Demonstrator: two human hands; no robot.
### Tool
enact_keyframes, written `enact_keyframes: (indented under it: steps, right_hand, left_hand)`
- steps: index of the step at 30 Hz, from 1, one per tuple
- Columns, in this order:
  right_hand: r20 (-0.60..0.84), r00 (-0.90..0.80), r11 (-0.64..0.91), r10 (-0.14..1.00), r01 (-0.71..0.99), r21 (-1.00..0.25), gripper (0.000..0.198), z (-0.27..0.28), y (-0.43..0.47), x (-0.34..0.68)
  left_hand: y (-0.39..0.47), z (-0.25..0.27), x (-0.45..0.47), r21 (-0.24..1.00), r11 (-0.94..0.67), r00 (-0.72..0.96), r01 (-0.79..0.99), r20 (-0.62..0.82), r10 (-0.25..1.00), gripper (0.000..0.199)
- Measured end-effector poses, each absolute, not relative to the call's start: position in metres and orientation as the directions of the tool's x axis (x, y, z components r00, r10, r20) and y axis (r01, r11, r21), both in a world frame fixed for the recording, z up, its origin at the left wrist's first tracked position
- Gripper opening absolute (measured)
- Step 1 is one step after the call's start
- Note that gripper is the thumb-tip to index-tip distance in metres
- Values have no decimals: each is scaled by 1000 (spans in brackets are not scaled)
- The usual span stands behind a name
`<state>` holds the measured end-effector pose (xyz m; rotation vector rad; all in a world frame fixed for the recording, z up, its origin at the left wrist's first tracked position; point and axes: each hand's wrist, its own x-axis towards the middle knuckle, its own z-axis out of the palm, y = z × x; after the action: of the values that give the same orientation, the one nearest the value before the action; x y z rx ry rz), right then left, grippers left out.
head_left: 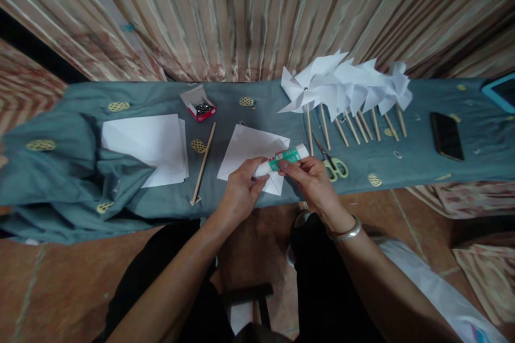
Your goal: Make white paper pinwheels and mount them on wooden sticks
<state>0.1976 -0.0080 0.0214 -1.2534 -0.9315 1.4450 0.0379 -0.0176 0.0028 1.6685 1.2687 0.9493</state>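
The single view originates at the wearer's head and faces forward and steeply downward. Viewing range is close: the left hand (244,185) and right hand (316,179) sit near frame centre, forearms (189,262) entering from the lower edge. The tabletop (156,97) crosses the full frame width at mid-height. The curtain (225,16) behind it occupies the upper portion; the tiled floor (60,278) and legs (161,268), the lower.

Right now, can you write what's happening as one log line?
left hand: holds green-labelled tube | right hand: holds same tube | on cloth: folded paper, wooden stick, scissors, pinwheels
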Motion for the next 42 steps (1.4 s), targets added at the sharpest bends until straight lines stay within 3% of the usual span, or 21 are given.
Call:
enact_keyframes:
  steps: [27,32,36,42]
  right_hand:
    - [-277,-12,-274,961,-173,-946,36,19,-11,168]
    - [-296,-54,-301,954,-162,-940,40,28,-9,156]
    - [-261,-93,-271,961,-130,-954,41,29,-8,147]
    - [-196,-63,-199,979,-49,-979,43,19,-7,154]
  left_hand:
    - [-27,-3,16,758,-332,223,561,248,943,35]
    - [-29,5,5,815,-300,154,497,257,954,39]
    - [-29,13,-4,823,-308,138,478,276,951,30]
    - [-14,19,-50,743,-157,-111,651,297,948,30]
